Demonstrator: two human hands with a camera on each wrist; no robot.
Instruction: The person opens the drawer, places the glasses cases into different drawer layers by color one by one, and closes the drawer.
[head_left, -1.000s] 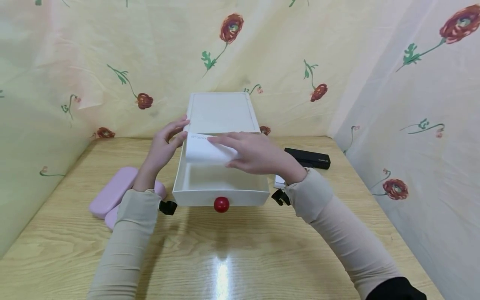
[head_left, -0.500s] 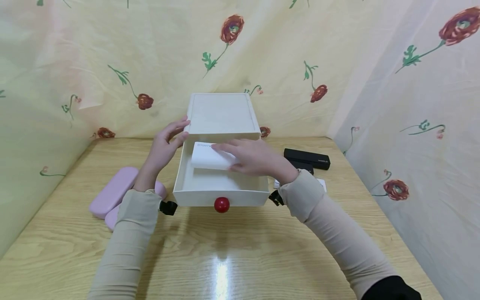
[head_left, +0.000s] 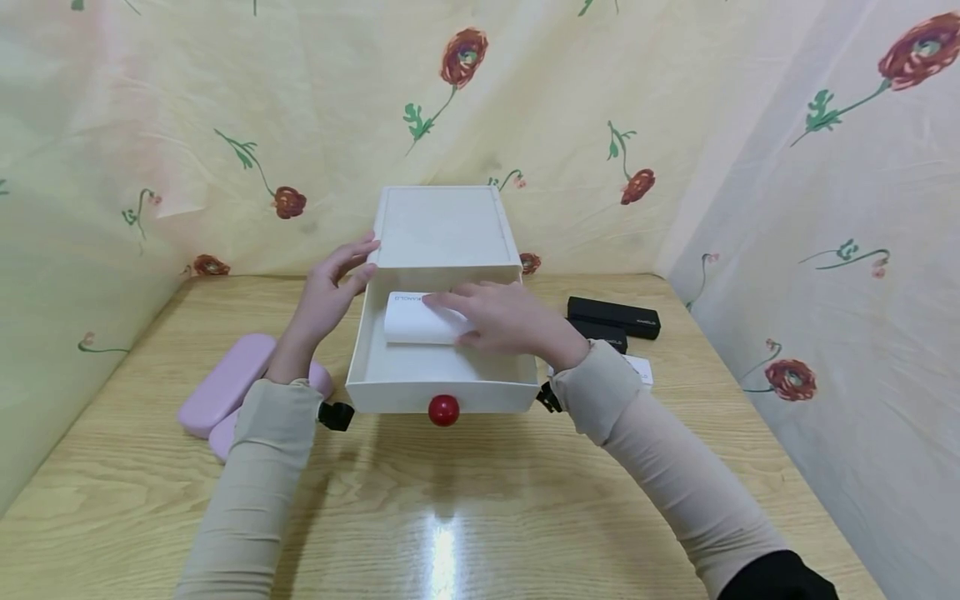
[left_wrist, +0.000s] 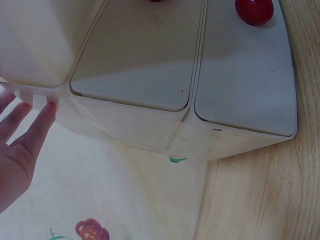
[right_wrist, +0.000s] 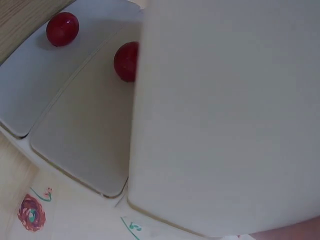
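Note:
A white drawer cabinet (head_left: 446, 227) stands at the back of the table, its top drawer (head_left: 405, 397) pulled out by a red knob (head_left: 443, 410) side. Inside that drawer lies a white box-like case (head_left: 420, 323) with small lettering along its far edge. My right hand (head_left: 510, 318) holds the case's right part, index finger on top and thumb at the near side. My left hand (head_left: 335, 279) touches the cabinet's left side, and its fingers (left_wrist: 41, 125) reach under the drawer's edge in the left wrist view. The right wrist view shows mostly the drawer front (right_wrist: 225, 115), which hides the right fingers.
Lilac cases (head_left: 228, 383) lie left of the cabinet, partly behind the left forearm. To the right are two black cases (head_left: 615, 317) and a white item (head_left: 641, 368) partly under the right sleeve. Closed lower drawers (left_wrist: 135, 55) sit beneath. Flowered cloth (head_left: 337, 108) hangs behind.
My right hand has lowered the white case toward the front and down into the open drawer. The left hand stays at the cabinet's side.

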